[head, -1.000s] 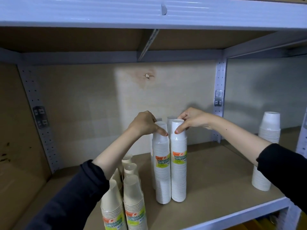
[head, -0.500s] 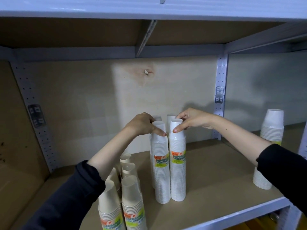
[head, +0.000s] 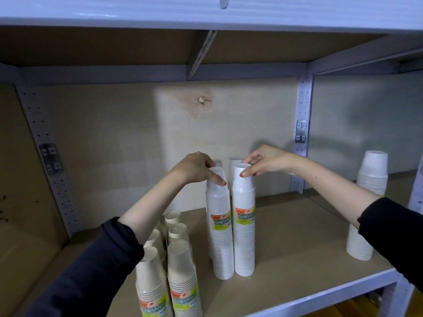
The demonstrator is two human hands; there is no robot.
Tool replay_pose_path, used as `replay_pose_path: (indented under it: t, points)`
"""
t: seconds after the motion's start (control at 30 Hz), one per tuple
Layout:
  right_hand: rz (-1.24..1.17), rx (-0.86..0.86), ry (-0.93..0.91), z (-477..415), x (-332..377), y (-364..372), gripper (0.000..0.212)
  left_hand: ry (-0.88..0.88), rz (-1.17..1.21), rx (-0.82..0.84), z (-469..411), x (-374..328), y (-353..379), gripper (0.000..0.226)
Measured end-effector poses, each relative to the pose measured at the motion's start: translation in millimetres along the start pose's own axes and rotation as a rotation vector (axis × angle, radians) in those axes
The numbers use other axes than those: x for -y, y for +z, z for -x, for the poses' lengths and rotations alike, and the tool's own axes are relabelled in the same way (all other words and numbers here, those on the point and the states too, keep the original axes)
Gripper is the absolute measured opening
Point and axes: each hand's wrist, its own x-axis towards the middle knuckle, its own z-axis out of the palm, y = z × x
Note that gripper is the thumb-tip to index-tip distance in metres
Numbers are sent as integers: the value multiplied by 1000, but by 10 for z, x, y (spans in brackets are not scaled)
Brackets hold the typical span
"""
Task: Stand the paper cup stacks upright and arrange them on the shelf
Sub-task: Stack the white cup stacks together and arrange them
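Steadying two white paper cup stacks mid-shelf, toward the front edge.

Left white stack and right white stack upright, touching; left hand curled over one top, right hand pinching the other's top cup. Best nudged from the tops gently, bases kept flush, clear of the beige stacks at the shelf front-left.

L grip on white stack | R grip on adj. stack | both upright
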Motion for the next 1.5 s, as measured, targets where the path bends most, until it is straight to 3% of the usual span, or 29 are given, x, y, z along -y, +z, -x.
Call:
replay_pose_path:
  t: [0.17, 0.3, 0.53, 0.67, 0.8, 1.0, 1.27, 1.5]
  points:
    - [17, 21, -1, 33, -18, 18, 37, -11, -40, 22, 39, -8, 4, 60]
    - [36, -6, 9, 49, -25, -32, 40, 9, -36, -54, 60, -48, -48, 60]
    - [16, -92, -7, 202, -15, -300, 36, 148, -20, -223, 107, -340, -74, 48]
    - [99, -226, -7, 322, -84, -555, 31, 267, -66, -261, 99, -661, 146, 40]
    - [247, -425, 10, 512, -223, -847, 27, 361, -101, -220, 9, -987, 580, 40]
    - [395, -580, 62, 760, -521, -1178, 31, 368, -154, -99, -137, -1229, 1391, 39]
    - [474, -622, 143, 887, -998, -1457, 39, 318, -221, 40, -315, -1111, 2420, 40]
    - [499, -601, 216, 836, -1345, -1548, 59, 238, -267, 141, -454, -912, 2981, 42]
